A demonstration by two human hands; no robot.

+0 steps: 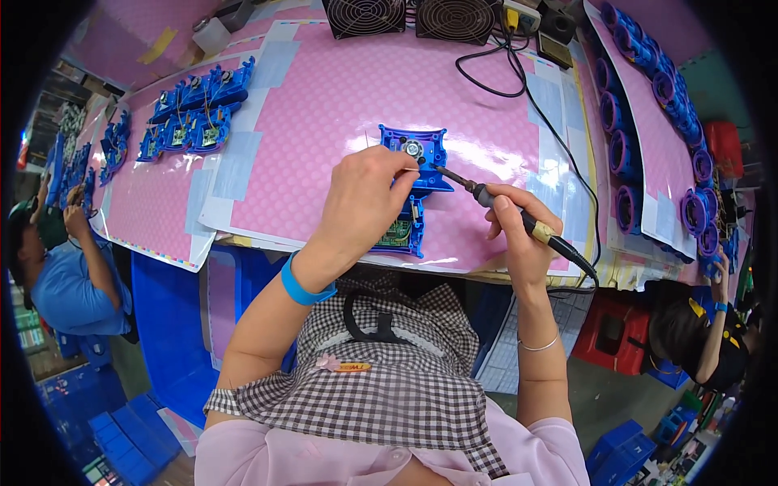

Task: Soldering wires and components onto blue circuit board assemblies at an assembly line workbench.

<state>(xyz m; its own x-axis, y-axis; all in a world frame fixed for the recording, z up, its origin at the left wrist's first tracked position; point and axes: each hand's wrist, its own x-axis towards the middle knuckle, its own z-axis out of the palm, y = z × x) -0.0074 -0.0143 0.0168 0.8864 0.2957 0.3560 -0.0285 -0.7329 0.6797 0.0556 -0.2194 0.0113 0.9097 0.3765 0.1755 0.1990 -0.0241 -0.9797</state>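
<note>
A blue plastic housing (438,180) lies before me on the pink mat, with a round metal part (413,148) set in its far half. Its near half holds a green circuit board (395,235), partly covered by my left wrist. My right hand (523,231) is closed around the handle of a soldering iron (484,195), whose tip points left and meets the housing beside the round part. Over the housing's left side, my left hand (365,190) pinches a thin wire; its end near the fingertips is too small to make out clearly.
Two black fans (366,16) stand at the table's far edge, near a soldering-iron stand (555,49). The iron's black cable (559,130) loops along the right. More blue housings (194,113) lie at left, and blue rings (620,154) line the right. Co-workers sit on both sides.
</note>
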